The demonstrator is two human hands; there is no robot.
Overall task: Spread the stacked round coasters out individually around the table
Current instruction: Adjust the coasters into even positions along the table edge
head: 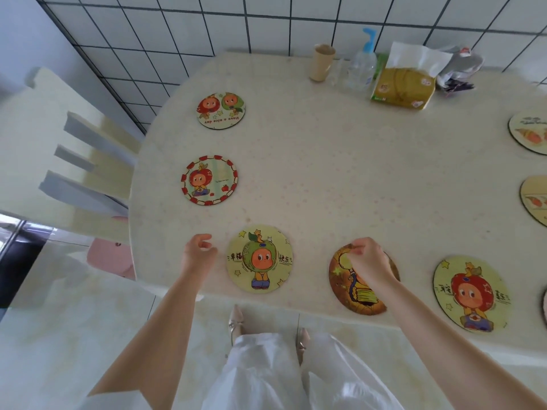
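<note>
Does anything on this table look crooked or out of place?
One thing: the brown coaster under the right hand hangs slightly over the table edge. The other coasters lie flat and apart. The left hand holds nothing.

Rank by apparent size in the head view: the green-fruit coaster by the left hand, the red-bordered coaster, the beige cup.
1. Green-fruit coaster, largest, though it lies nearest the camera.
2. Red-bordered coaster.
3. Beige cup, smallest, but farthest away.
</note>
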